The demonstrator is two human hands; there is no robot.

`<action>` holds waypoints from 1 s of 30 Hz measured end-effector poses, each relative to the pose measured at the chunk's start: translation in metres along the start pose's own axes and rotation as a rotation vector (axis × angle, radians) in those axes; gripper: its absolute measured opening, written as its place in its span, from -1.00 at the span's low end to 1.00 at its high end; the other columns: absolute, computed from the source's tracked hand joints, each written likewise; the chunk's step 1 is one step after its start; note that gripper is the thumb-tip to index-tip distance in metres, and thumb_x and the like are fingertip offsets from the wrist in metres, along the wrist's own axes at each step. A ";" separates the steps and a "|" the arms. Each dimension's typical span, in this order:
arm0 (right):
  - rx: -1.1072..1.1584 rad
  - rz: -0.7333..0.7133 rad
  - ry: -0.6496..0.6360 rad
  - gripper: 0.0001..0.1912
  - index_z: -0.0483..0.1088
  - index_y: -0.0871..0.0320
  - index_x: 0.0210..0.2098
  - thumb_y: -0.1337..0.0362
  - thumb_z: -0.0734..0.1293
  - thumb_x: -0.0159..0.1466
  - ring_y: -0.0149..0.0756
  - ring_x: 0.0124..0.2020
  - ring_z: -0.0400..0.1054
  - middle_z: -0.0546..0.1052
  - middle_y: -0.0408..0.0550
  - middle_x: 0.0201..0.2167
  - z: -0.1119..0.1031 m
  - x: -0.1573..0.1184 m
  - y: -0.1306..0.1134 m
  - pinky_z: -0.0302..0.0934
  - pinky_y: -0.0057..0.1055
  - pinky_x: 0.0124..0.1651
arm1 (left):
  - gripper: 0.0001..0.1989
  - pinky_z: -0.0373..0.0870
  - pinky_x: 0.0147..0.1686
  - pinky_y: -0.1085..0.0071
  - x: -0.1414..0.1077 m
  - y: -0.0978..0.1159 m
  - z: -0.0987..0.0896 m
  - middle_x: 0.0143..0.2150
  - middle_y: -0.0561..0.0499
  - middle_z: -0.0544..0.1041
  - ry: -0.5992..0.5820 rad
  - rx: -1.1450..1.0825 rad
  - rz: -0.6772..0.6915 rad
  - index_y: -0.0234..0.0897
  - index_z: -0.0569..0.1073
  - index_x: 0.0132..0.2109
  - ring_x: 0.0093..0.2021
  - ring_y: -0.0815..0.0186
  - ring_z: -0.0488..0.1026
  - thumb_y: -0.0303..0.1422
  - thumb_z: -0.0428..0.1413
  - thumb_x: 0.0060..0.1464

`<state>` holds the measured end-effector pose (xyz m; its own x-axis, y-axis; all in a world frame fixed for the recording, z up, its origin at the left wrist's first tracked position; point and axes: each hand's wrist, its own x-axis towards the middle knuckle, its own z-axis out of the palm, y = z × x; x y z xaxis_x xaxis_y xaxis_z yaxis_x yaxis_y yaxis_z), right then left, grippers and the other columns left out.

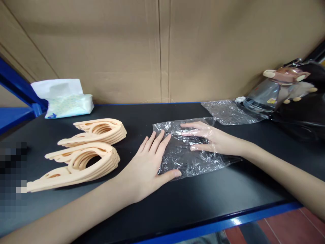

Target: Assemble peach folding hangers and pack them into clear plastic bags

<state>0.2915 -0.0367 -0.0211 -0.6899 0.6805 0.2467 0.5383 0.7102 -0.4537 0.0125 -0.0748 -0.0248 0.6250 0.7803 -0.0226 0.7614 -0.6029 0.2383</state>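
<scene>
A clear plastic bag (188, 159) lies crinkled on the black table (200, 200) in front of me. My left hand (149, 166) rests at its left edge, fingers spread, with the fingertips and thumb on the film. My right hand (208, 137) is inside the bag's right end, its fingers apart beneath the clear film. To the left of my left hand stand two stacks of cream-coloured curved pieces with cut-outs, one stack (101, 166) nearer and the other (111, 134) farther back.
A tissue pack (69, 105) sits at the back left. Another clear bag (228, 113) lies at the back right, beside a transparent bottle (264, 95) with plush ornaments and a black bag (304, 108). Cardboard (114, 51) stands behind the table.
</scene>
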 end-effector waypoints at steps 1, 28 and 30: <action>-0.043 0.008 -0.018 -0.42 0.26 -0.01 0.29 0.03 0.33 0.32 -0.11 0.41 0.01 0.16 0.03 0.40 0.000 -0.001 0.000 -0.02 0.06 0.39 | -0.04 -0.19 0.40 -0.15 -0.001 0.000 0.000 0.51 -0.17 -0.24 0.004 0.004 0.005 -0.29 -0.14 0.46 0.48 -0.03 -0.34 0.28 -0.22 0.17; -0.185 -0.186 -0.144 -0.26 0.07 0.10 0.39 -0.06 0.28 0.33 -0.04 0.45 -0.12 0.03 0.18 0.44 0.021 -0.003 -0.040 -0.03 0.06 0.39 | -0.11 -0.18 0.41 -0.13 -0.001 -0.001 -0.003 0.51 -0.15 -0.26 0.109 -0.092 0.252 -0.26 -0.16 0.45 0.49 0.09 -0.41 0.21 -0.14 0.22; -0.151 -0.175 -0.169 -0.24 0.03 0.06 0.41 -0.06 0.28 0.33 -0.06 0.45 -0.10 0.05 0.15 0.43 0.021 -0.003 -0.040 -0.03 0.06 0.39 | -0.12 -0.15 0.41 -0.13 0.000 0.000 -0.004 0.51 -0.16 -0.21 0.108 -0.105 0.260 -0.27 -0.13 0.45 0.49 0.09 -0.36 0.20 -0.14 0.22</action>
<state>0.2617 -0.0713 -0.0219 -0.8429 0.5142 0.1583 0.4608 0.8419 -0.2810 0.0114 -0.0742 -0.0207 0.7704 0.6186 0.1541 0.5527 -0.7685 0.3224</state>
